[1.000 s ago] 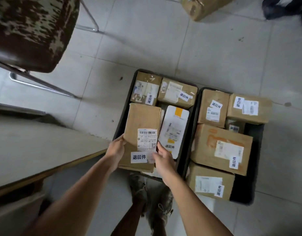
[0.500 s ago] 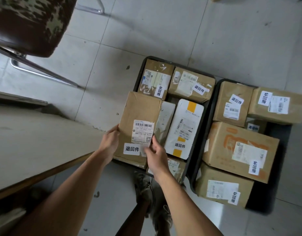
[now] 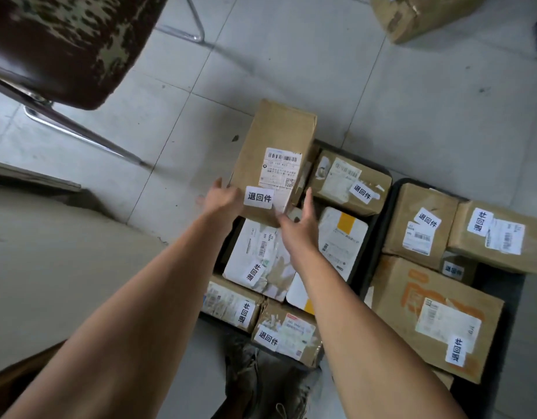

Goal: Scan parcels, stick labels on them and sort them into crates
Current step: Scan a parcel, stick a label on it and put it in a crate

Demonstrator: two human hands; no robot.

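Parcel (image 3: pixel 273 158) farther back; two crates (image 3: pixel 385 189).

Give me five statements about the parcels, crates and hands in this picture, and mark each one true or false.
1. Both hands are at the tall brown parcel. True: the left hand and the right hand flank its near end.
2. That parcel carries no sticker. False: a white sticker with black characters is on it.
3. Two dark crates sit side by side on the floor. True: left crate, right crate.
4. The right crate is empty. False: it holds several boxes.
5. A chair stands at upper left. True.
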